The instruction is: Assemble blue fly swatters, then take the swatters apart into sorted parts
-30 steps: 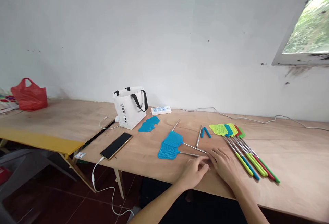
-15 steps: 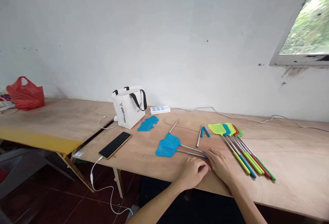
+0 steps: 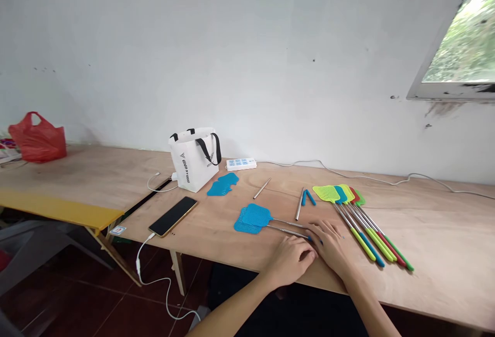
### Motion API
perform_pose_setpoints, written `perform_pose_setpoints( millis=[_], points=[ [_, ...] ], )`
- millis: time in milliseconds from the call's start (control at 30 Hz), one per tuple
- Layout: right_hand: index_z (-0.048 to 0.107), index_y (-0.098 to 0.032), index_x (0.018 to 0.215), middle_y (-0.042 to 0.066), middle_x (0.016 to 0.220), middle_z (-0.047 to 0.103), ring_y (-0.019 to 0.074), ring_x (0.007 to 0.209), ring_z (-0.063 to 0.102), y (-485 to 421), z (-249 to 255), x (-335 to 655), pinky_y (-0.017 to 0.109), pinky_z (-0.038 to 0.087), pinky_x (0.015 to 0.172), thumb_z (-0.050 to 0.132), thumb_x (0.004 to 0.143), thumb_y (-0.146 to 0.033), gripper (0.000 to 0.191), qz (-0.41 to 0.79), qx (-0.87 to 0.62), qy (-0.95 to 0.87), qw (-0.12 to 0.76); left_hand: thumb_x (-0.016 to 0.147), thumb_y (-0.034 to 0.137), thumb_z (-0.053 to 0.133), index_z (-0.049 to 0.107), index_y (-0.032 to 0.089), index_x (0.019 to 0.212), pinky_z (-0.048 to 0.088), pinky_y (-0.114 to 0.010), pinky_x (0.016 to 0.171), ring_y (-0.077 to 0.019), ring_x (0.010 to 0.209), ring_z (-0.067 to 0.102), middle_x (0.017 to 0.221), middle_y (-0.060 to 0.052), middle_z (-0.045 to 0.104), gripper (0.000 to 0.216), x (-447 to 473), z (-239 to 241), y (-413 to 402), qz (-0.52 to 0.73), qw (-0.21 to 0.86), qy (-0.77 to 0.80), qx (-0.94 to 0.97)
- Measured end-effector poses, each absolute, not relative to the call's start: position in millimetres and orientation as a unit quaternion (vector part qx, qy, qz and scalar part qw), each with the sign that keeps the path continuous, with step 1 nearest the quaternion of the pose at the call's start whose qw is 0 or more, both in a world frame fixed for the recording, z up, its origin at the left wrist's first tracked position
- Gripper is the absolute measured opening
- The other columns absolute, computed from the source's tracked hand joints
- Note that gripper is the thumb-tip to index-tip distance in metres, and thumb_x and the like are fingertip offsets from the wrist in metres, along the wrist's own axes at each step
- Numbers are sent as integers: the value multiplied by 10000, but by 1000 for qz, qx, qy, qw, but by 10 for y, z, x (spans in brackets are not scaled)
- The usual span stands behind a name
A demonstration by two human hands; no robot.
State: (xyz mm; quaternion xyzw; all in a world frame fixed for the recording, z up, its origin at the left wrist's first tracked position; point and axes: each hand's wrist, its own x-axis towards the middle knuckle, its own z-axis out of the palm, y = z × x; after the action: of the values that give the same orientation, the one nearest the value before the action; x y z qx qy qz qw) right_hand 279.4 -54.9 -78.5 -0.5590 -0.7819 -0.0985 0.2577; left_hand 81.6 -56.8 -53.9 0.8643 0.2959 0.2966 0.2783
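Note:
Two blue fly swatters [image 3: 258,215] lie on the wooden table [image 3: 444,254], heads overlapping at the left and thin metal shafts pointing right. My right hand [image 3: 327,244] is over the upper swatter's handle, its fingers closed down on it; the thumb is hidden. Just past its knuckles a small blue tip peeks out. My left hand [image 3: 292,260] rests at the table's front edge, loosely curled, thumb apart from the fingers and nothing seen inside. The lower swatter's blue handle [image 3: 315,239] runs between both hands. Several coloured fly swatters [image 3: 363,229] lie side by side to the right.
Behind lie a metal tube [image 3: 262,188], another metal tube [image 3: 299,204], short blue handle grips [image 3: 310,198] and loose blue swatter heads [image 3: 223,184]. Leftward are a phone [image 3: 173,216] on a cable, a white bag [image 3: 193,164] and a power strip [image 3: 241,164]. A red bag [image 3: 38,138] sits farther left.
The upper blue swatter has shifted slightly toward me, so its head covers more of the lower one. My right hand has moved a little with it; my left hand has barely moved.

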Motion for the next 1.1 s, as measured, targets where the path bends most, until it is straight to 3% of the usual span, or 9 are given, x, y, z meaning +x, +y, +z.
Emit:
perform_pose_setpoints(
  millis=[133,333,700,900,1100],
  points=[
    [668,-278,1024,31,1065,681,221,1022,605,-544,-768,2732,410,420,938,430,1045,-366,255,-40,-538,-802,255,981,247,562,704,199,952,427,-347,951,-221,1087,624,1086,-49,733,153,821,-571,-561,297,254,280,877],
    [662,-260,964,37,1029,681,211,974,614,-525,-787,2738,387,439,898,436,1041,-356,257,-44,-519,-808,274,979,246,582,708,210,975,420,-352,947,-211,1085,617,1105,-26,726,131,822,-588,-568,282,243,280,885],
    [653,-250,971,35,947,715,209,901,650,-573,-731,2714,366,485,849,424,1040,-328,251,51,-496,-803,326,948,234,593,751,195,914,453,-307,870,-220,965,670,986,-43,757,166,826,-521,-512,317,379,283,822],
    [674,-251,1051,45,1024,729,193,918,676,-614,-709,2716,316,522,814,438,1032,-335,251,141,-494,-775,367,1034,415,433,777,212,943,454,-308,906,-230,981,682,989,-40,764,409,788,-451,-538,346,487,259,759],
    [694,-259,1060,42,956,712,202,907,674,-621,-706,2733,309,530,793,478,1025,-400,260,86,-505,-748,422,998,643,363,754,184,759,449,-352,917,-260,925,665,876,-75,745,648,834,-611,-447,427,529,340,650]
  ],
)
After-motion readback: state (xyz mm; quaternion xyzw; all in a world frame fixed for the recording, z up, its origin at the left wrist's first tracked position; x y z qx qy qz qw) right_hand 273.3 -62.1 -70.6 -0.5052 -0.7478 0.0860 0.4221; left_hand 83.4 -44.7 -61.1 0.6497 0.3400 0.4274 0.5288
